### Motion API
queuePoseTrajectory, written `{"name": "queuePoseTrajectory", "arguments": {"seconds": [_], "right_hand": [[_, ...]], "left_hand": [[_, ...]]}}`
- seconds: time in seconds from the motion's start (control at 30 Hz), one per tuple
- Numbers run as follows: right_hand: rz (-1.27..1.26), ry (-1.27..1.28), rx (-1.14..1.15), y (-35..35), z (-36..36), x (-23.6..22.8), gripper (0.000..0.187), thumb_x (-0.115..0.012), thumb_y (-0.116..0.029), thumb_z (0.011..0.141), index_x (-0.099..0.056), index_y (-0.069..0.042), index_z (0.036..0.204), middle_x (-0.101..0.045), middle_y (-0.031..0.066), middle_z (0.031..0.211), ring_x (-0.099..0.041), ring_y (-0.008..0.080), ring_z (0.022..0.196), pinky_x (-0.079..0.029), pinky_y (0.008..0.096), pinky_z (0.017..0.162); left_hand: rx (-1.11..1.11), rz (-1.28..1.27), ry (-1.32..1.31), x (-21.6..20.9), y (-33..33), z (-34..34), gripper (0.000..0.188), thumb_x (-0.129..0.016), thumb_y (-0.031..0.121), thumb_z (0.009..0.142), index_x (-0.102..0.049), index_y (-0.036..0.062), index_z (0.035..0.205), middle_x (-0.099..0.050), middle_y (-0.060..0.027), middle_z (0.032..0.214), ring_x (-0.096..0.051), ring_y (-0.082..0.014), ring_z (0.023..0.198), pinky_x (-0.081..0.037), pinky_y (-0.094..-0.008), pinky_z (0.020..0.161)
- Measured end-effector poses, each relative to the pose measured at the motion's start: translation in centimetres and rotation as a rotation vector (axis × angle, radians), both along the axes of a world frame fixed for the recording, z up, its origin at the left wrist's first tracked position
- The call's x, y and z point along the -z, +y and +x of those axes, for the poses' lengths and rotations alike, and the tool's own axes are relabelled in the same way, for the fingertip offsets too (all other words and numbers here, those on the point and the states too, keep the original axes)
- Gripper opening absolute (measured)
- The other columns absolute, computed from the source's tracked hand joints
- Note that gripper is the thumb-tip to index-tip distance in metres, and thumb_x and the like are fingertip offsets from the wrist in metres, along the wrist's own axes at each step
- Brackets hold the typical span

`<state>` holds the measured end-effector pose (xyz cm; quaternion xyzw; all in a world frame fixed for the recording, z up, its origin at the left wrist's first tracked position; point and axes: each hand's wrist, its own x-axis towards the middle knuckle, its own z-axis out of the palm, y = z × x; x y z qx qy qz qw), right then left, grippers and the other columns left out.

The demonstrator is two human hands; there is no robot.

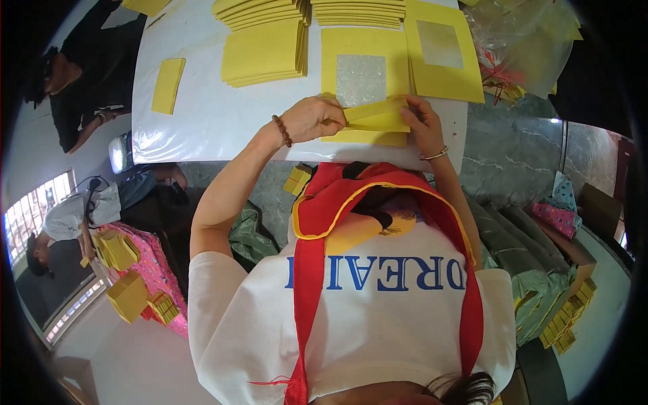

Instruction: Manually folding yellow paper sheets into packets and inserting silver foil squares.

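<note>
Across the upper middle spreads a white table (196, 138), its near edge just beyond the wearer's lap. Below it are the wearer's white shirt (243, 331) and red apron (310, 290), trimmed in yellow. The left forearm slants up and to the right from a bent elbow held out to the side; the right one rises more steeply, leaning slightly left. Both wrists are above the near part of the table.

Between the hands, near the edge, lies a yellow sheet (364, 44) with a clear pane (361, 77). Beside it on the right is a second sheet (470, 67), also with a pane. A yellow stack (262, 54) sits to the left, with more stacks behind.

The left hand (316, 120) is palm down, knuckles raised, fingers curled and closed narrowly on the left end of a yellow flap (374, 116) at the sheet's near part. The right hand (424, 125) is at the flap's other end, forefinger bent over it, thumb lower, a small gap between them. A beaded bracelet (282, 131) circles the left wrist, a thin bangle (434, 154) the right.
</note>
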<state>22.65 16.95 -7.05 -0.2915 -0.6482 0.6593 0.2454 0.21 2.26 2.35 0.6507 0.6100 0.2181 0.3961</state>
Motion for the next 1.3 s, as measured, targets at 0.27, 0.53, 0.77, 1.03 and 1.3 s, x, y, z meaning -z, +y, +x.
{"name": "queuePoseTrajectory", "arguments": {"seconds": [0.27,0.53,0.77,1.03,1.3], "right_hand": [[-0.020,0.032,-0.010,0.1,0.0,0.4,0.029,-0.062,-0.018,0.082,-0.059,-0.004,0.107,-0.055,0.0067,0.103,-0.052,0.0155,0.096,-0.041,0.0262,0.084],[-0.063,0.044,-0.026,0.0,0.0,-0.2,0.030,-0.061,-0.018,0.083,-0.058,-0.004,0.109,-0.055,0.0059,0.105,-0.052,0.0147,0.096,-0.041,0.0260,0.084],[-0.101,0.124,-0.070,0.3,0.1,-1.0,0.038,-0.064,-0.017,0.079,-0.055,-0.004,0.114,-0.055,0.0059,0.107,-0.051,0.0157,0.101,-0.039,0.0272,0.088],[0.103,-0.059,-0.130,0.2,0.4,-1.3,0.054,-0.065,-0.005,0.073,-0.046,-0.004,0.124,-0.050,0.0048,0.120,-0.045,0.0159,0.113,-0.031,0.0276,0.098],[0.061,0.098,-0.238,0.9,0.5,-1.5,0.056,-0.065,-0.012,0.072,-0.046,-0.005,0.124,-0.053,0.0062,0.116,-0.046,0.0166,0.112,-0.032,0.0283,0.098]], "left_hand": [[0.007,0.021,-0.015,0.2,-0.2,-0.1,0.010,-0.059,0.010,0.074,-0.062,0.0024,0.081,-0.060,-0.0098,0.082,-0.057,-0.0260,0.077,-0.046,-0.0344,0.069],[0.006,0.006,-0.006,0.1,-0.1,-0.1,0.010,-0.058,0.009,0.073,-0.062,0.0019,0.079,-0.060,-0.0101,0.082,-0.057,-0.0263,0.077,-0.046,-0.0344,0.069],[-0.056,-0.021,-0.018,0.1,-0.2,0.0,0.011,-0.056,0.011,0.074,-0.060,0.0015,0.077,-0.060,-0.0108,0.078,-0.058,-0.0265,0.073,-0.046,-0.0344,0.066],[-0.109,-0.077,-0.093,0.0,-0.1,-0.3,0.013,-0.056,0.013,0.076,-0.061,0.0021,0.081,-0.061,-0.0107,0.078,-0.058,-0.0251,0.071,-0.046,-0.0340,0.065],[-0.030,-0.100,-0.084,0.1,0.1,-0.3,0.011,-0.061,0.007,0.071,-0.063,0.0009,0.081,-0.061,-0.0112,0.083,-0.059,-0.0261,0.075,-0.047,-0.0340,0.068]]}}
